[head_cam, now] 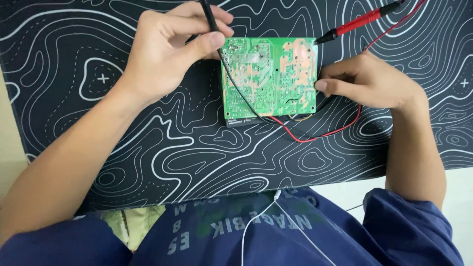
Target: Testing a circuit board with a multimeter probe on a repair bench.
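A: Left hand (pixel 162 54) pinches the black probe (pixel 209 17) at the green circuit board's (pixel 268 76) top-left corner, mid-worktop (pixel 74 123). Right hand (pixel 367 81) fingers grip the board's right edge; the red probe (pixel 357 22) lies loose, tip touching the top-right corner.

B: Risk: loose red tip could bridge solder joints; the black lead (pixel 246 98) across the board may snag.
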